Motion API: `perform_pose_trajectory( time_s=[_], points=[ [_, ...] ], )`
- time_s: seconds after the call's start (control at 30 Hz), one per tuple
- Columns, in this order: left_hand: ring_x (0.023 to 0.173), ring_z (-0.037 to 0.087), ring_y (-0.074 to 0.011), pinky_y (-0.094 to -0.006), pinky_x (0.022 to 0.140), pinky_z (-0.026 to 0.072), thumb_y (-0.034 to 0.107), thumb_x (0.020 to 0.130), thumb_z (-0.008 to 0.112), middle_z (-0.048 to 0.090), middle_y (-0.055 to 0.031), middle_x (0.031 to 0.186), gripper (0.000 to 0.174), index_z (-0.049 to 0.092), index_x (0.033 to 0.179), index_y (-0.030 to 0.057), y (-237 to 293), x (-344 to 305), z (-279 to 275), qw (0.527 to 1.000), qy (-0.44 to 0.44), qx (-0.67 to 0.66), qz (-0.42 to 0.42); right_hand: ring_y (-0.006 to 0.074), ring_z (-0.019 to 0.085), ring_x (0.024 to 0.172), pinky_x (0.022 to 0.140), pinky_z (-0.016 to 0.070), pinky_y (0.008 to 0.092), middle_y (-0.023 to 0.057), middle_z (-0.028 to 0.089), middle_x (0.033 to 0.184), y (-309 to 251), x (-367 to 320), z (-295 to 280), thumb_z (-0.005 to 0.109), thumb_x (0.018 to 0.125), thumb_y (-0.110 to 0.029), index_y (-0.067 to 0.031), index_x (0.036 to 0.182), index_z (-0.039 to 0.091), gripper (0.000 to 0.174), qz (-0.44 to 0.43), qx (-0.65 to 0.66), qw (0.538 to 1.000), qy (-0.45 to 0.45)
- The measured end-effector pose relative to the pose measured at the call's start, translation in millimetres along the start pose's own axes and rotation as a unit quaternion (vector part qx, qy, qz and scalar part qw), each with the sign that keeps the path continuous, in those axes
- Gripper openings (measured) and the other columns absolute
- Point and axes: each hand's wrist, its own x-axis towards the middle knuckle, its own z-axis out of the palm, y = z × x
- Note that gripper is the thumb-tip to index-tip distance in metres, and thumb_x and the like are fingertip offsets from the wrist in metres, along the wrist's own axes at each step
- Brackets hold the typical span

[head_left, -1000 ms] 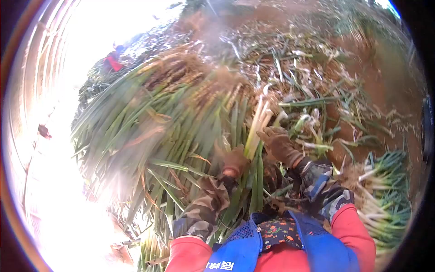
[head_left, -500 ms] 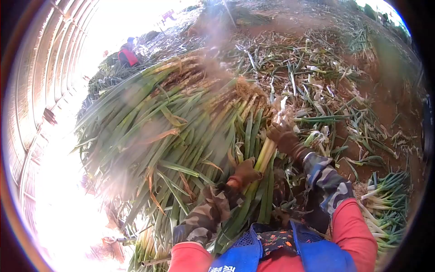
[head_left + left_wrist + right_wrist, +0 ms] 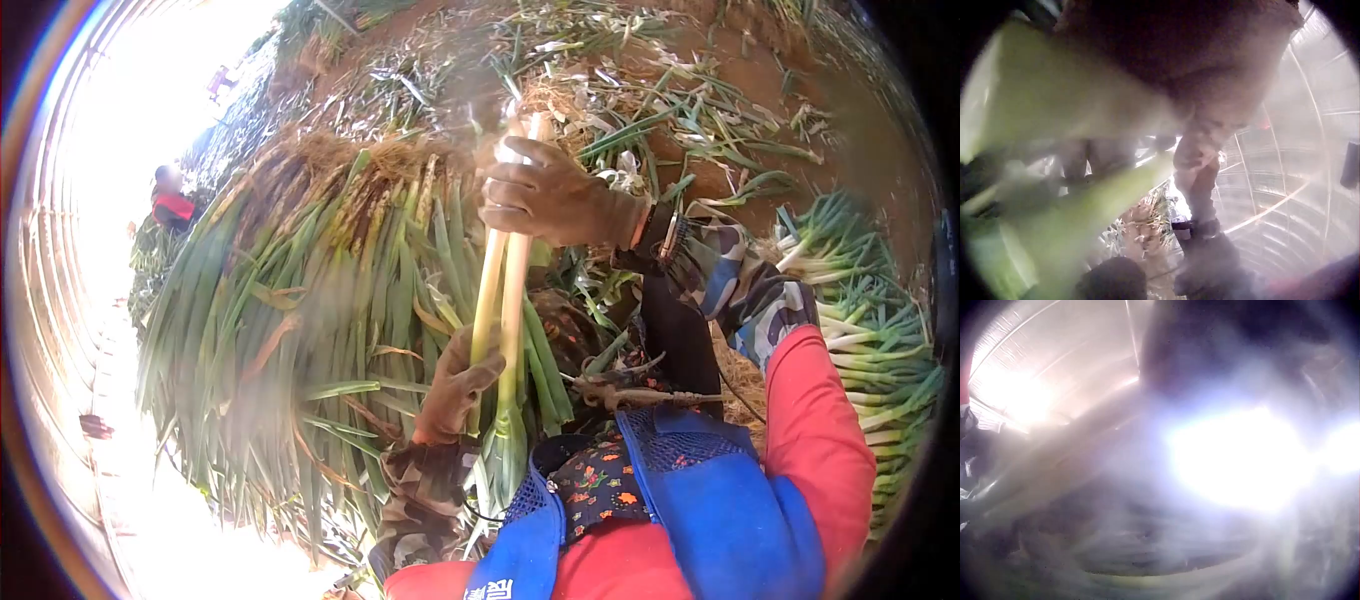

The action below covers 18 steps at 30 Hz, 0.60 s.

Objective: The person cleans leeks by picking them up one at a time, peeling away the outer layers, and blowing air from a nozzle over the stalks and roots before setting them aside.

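White-and-green long-stemmed leeks, in hand: two stalks visible, held side by side and steeply slanted in front of the person, roots at the far end, leaves toward the body.
Brown-gloved right hand: one, fingers wrapped round both stalks near the root end.
Brown-gloved left hand: one, lower down, thumb and fingers clamped on the nearer-left stalk; whether it also grips the second cannot be told.
Untrimmed leek heap, broad green leaves and soil-brown roots: one, left of the stalks; its pieces overlap too much to count.
Cleaned leek row, white stems and green tops: one, on the right, stalks uncounted.
Camouflage cloth sleeves: two, left and right.
Blue mesh-panelled vest: one, over red clothing.
Background person in red and dark clothing: one, beyond the heap.
Ground: reddish-brown soil, strewn with leaf scraps.
Room: pale, curved, ribbed wall, strong glare at left.
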Motion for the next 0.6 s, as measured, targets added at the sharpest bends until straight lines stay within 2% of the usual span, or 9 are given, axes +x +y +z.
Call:
perform_pose_trajectory(
  time_s=[0.1,0.2,0.27,0.37,0.4,0.43,0.47,0.53,0.6],
  points=[
    [0.108,0.06,-0.0111,-0.0288,0.095,0.0473,0.006,0.09,0.07,0.064,-0.0014,0.12,0.049,0.057,0.137,0.0054,-16.7,-5.3,-13.9,0.996,-0.046,-0.066,-0.029,0.0224,0.049,0.133,0.123,0.0339,0.0535,0.0015,0.056,0.118,-4.7,-3.4,-6.6,0.072,0.085,-0.015,-0.0233,0.122,0.065,0.038,0.011,-0.013,1.0,0.018],
    [0.107,0.062,-0.014,-0.029,0.091,0.0492,0.008,0.094,0.065,0.065,-0.0036,0.118,0.05,0.052,0.142,0.0047,-33.1,-7.0,-9.0,0.997,-0.073,0.024,-0.009,0.0246,0.05,0.133,0.123,0.033,0.0554,0.0042,0.058,0.121,-8.4,-6.4,-15.2,0.072,0.086,-0.016,-0.0227,0.13,0.063,0.045,0.018,-0.014,1.0,0.009],
    [0.101,0.067,-0.0193,-0.0296,0.086,0.0515,0.007,0.096,0.061,0.067,-0.0104,0.12,0.053,0.046,0.147,0.0003,-84.9,14.0,-47.0,0.979,-0.2,0.006,-0.045,0.0275,0.052,0.134,0.124,0.0305,0.0586,0.0086,0.062,0.128,-5.0,-3.6,-19.0,0.071,0.088,-0.017,-0.0218,0.14,0.059,0.053,0.011,-0.005,1.0,-0.002],
    [0.093,0.07,-0.0217,-0.0312,0.083,0.0528,0.005,0.094,0.063,0.07,-0.0128,0.113,0.057,0.045,0.147,-0.002,-55.8,4.1,-13.5,0.992,-0.111,-0.01,-0.057,0.0299,0.051,0.136,0.123,0.0309,0.057,0.0132,0.061,0.136,-0.1,0.9,10.1,0.077,0.085,-0.015,-0.0205,0.145,0.055,0.065,0.049,-0.102,0.991,0.065],
    [0.089,0.071,-0.0223,-0.0332,0.081,0.0548,0.005,0.093,0.067,0.072,-0.0116,0.103,0.057,0.047,0.146,-0.0018,-42.2,5.9,-16.2,0.991,-0.107,0.038,-0.066,0.0315,0.05,0.137,0.121,0.0327,0.0564,0.0152,0.059,0.14,3.5,11.3,-11.0,0.08,0.083,-0.017,-0.0204,0.149,0.052,0.072,0.088,-0.12,0.989,0.016],
    [0.091,0.073,-0.0244,-0.0349,0.08,0.0571,0.007,0.093,0.07,0.072,-0.013,0.105,0.06,0.046,0.147,-0.0025,-33.7,2.2,-22.7,0.99,-0.106,0.06,-0.07,0.0308,0.053,0.134,0.118,0.0373,0.0524,0.0187,0.059,0.139,18.5,10.0,-13.1,0.084,0.078,-0.021,-0.0186,0.152,0.049,0.082,0.123,-0.165,0.978,0.037],
    [0.092,0.074,-0.0265,-0.0366,0.079,0.0594,0.01,0.093,0.073,0.073,-0.0145,0.108,0.063,0.045,0.147,-0.0033,-25.1,-1.8,-30.0,0.989,-0.103,0.082,-0.073,0.03,0.055,0.132,0.117,0.0394,0.0493,0.0203,0.059,0.139,33.4,7.3,-16.8,0.085,0.077,-0.022,-0.0153,0.152,0.048,0.084,0.2,-0.071,0.976,0.056],
    [0.09,0.074,-0.0291,-0.0384,0.075,0.0617,0.008,0.09,0.076,0.072,-0.0148,0.105,0.069,0.042,0.149,-0.0049,-15.6,-9.6,-39.4,0.991,-0.075,0.085,-0.077,0.0335,0.056,0.132,0.115,0.0433,0.0462,0.0277,0.056,0.142,39.6,-6.2,-35.2,0.088,0.077,-0.029,0.0008,0.152,0.041,0.094,0.288,-0.043,0.949,0.121],
    [0.087,0.073,-0.0298,-0.0396,0.075,0.0604,0.007,0.087,0.077,0.07,-0.0138,0.099,0.072,0.042,0.149,-0.0054,12.6,-28.2,-29.5,0.992,-0.044,0.046,-0.109,0.0377,0.056,0.132,0.114,0.0449,0.0483,0.0309,0.052,0.145,37.4,-18.1,-37.3,0.086,0.081,-0.034,0.0073,0.151,0.037,0.096,0.35,0.152,0.92,0.094]
  ],
)
